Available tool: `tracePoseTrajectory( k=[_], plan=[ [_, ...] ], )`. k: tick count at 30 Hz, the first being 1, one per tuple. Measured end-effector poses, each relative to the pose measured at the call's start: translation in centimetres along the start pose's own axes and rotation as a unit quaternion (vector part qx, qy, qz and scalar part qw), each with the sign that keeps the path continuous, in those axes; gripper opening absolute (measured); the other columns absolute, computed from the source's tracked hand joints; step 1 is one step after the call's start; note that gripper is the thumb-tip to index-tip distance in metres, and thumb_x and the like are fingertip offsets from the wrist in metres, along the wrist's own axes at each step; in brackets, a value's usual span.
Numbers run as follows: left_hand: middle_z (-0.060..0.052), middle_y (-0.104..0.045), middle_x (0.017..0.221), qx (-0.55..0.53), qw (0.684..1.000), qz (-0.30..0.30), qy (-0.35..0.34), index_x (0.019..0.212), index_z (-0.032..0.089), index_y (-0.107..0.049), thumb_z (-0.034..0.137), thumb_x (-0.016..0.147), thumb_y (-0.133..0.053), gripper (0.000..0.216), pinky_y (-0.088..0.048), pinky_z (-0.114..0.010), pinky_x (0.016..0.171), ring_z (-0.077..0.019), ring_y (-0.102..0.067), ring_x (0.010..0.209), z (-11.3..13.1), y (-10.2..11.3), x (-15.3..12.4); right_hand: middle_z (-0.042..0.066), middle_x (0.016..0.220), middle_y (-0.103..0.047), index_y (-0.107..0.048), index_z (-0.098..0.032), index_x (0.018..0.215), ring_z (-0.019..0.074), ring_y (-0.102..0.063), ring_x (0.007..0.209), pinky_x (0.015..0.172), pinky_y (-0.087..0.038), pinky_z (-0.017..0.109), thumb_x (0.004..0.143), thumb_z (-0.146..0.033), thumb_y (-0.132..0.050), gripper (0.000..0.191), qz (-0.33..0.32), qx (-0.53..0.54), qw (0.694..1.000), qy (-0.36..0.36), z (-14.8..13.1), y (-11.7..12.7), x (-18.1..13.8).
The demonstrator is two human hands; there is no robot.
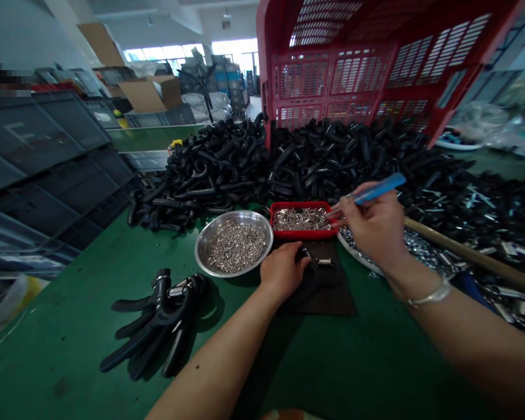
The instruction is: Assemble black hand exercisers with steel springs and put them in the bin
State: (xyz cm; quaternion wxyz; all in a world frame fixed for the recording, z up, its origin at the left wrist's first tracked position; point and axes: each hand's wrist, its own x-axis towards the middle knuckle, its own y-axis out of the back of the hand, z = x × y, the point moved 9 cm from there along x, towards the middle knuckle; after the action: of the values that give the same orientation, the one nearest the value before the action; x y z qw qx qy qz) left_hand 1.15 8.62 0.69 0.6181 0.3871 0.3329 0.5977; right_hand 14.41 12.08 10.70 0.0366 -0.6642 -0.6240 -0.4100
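Observation:
My left hand (283,269) is closed over a black hand-gripper part (318,269) with a small spring, holding it down on a dark mat (328,297). My right hand (374,224) is closed on a blue-handled tool (378,188), its tip reaching into the small red tray (301,233) of little metal pieces. Left of that tray stands a round steel bowl (206,242) filled with small metal rings and springs.
A large heap of black plastic handles (315,166) covers the back of the green table (91,274), in front of a tipped red crate (376,64). Several assembled black grippers (157,318) lie front left. A wooden stick (476,256) and metal parts lie right. Dark bins (48,163) line the left.

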Motion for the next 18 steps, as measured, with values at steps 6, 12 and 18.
tracePoseTrajectory(
  k=[6, 12, 18],
  plan=[
    [-0.003, -0.055, 0.119, 0.077, 0.993, 0.079, -0.040, 0.114, 0.027, -0.054, 0.034, 0.084, -0.046, 0.031, -0.042, -0.030, 0.085, -0.0194, -0.052, 0.103, 1.1, 4.3, -0.5, 0.008, 0.082, -0.065, -0.055, -0.016, 0.089, 0.0209, -0.061, 0.077, 0.065, -0.046, 0.031, 0.077, -0.037, -0.051, 0.024, -0.141, -0.308, 0.939, -0.062, 5.9, -3.2, 4.0],
    [-0.009, -0.065, 0.098, 0.177, 0.965, -0.050, 0.186, 0.092, 0.028, -0.066, 0.042, 0.072, -0.057, 0.026, -0.045, -0.040, 0.075, -0.0289, -0.059, 0.090, -8.4, 7.4, 0.6, 0.018, 0.087, -0.064, -0.056, -0.009, 0.096, 0.0298, -0.060, 0.081, 0.064, -0.046, 0.037, 0.072, -0.040, -0.055, 0.039, -0.139, -0.411, 0.894, -0.112, 6.5, -3.5, 4.6],
    [-0.006, -0.067, 0.099, 0.164, 0.966, -0.081, 0.182, 0.088, 0.031, -0.067, 0.034, 0.073, -0.054, 0.020, -0.046, -0.038, 0.076, -0.0269, -0.060, 0.094, -10.1, 6.2, 1.1, 0.013, 0.104, -0.062, -0.056, -0.015, 0.108, 0.0263, -0.055, 0.099, 0.077, -0.045, 0.036, 0.083, -0.028, -0.043, 0.031, -0.286, -0.325, 0.894, 0.118, -4.2, -13.4, 2.5]
  ],
)
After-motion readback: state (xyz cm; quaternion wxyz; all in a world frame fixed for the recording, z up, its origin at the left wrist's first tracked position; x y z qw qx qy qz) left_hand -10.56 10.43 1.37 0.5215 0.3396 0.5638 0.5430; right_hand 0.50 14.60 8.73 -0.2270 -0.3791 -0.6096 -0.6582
